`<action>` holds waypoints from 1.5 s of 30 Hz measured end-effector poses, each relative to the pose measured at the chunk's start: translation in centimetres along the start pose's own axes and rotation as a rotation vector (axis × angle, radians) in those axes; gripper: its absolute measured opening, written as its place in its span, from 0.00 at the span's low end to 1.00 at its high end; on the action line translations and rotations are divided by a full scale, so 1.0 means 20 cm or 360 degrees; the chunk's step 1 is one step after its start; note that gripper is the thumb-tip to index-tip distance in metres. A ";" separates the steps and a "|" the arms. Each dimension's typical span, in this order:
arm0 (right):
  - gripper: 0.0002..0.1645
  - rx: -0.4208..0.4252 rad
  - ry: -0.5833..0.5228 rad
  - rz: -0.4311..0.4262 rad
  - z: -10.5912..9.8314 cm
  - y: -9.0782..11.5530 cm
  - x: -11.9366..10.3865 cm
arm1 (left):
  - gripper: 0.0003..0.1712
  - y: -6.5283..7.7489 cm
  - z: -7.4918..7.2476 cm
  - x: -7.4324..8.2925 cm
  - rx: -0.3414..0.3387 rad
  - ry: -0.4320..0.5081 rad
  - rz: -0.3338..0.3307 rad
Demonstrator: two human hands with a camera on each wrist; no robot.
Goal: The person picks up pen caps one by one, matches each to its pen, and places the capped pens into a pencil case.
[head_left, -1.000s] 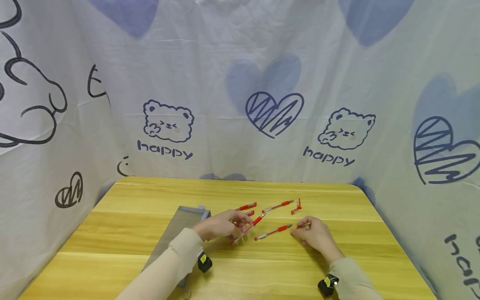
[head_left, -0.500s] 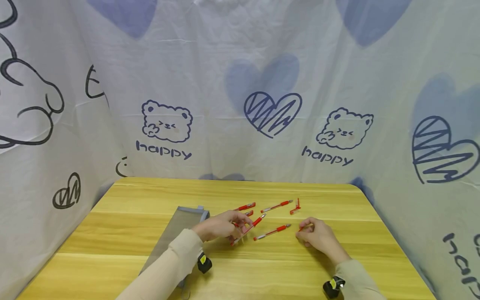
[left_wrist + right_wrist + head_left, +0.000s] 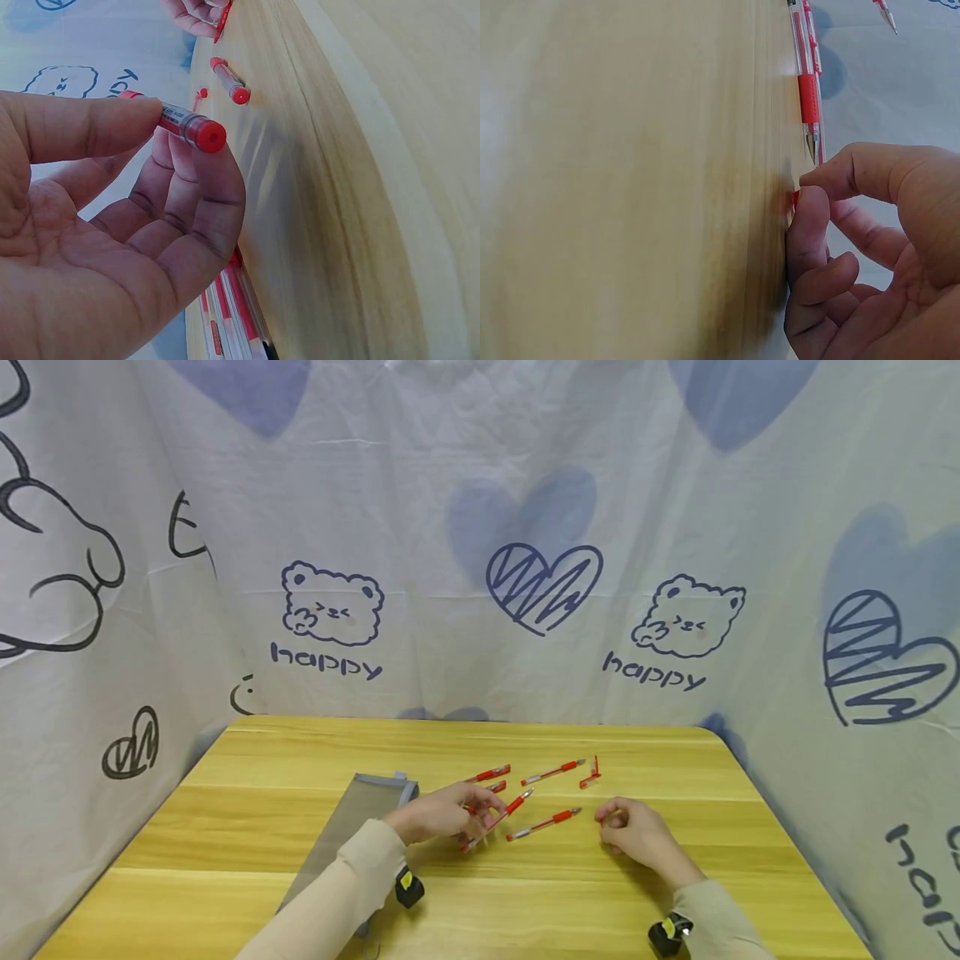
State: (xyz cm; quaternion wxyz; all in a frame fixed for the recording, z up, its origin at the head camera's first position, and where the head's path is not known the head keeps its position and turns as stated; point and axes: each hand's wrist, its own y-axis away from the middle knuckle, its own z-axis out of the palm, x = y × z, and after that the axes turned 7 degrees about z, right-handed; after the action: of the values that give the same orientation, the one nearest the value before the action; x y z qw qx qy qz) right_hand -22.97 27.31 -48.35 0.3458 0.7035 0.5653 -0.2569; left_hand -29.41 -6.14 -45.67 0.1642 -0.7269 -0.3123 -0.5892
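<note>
Red-gripped gel pen [image 3: 515,802], nib bare, pinched between thumb and fingers of left hand [image 3: 456,807], raised off wood-grain table [image 3: 540,893]; nib points away and rightward. Right hand [image 3: 637,832], near the tabletop, pinches a slim red piece [image 3: 796,198], mostly hidden by the fingertips; cannot tell its full shape. Between the hands, a second uncapped pen [image 3: 543,824] lies flat; third uncapped pen [image 3: 553,772] farther back, red caps [image 3: 591,775] just right of it. More pens [image 3: 491,773] beyond left hand. Grey pouch [image 3: 345,831] to its left.
</note>
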 end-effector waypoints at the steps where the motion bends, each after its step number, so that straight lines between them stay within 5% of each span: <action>1: 0.15 0.0000 -0.0004 -0.0003 0.00 0.00 0.00 | 0.24 0.00 0.00 0.00 -0.0002 -0.0003 0.0001; 12: 0.18 -0.0008 -0.0039 0.0044 -0.04 0.00 0.05 | 0.23 0.00 0.00 -0.01 0.0017 -0.0012 -0.0017; 36: 0.09 0.0082 0.0114 0.0055 -0.11 -0.02 0.10 | 0.26 0.02 -0.01 -0.01 0.0023 -0.0001 -0.0041; 45: 0.08 0.0082 0.0126 0.0082 -0.10 -0.02 0.09 | 0.16 0.04 -0.01 -0.02 -0.0029 -0.0090 -0.0002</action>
State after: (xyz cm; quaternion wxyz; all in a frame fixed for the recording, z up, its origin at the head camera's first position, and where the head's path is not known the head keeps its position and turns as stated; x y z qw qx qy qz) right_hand -23.07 30.10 -48.47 0.3114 0.7361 0.5535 -0.2343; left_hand -29.20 -6.96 -45.85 0.1484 -0.7445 -0.3120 -0.5713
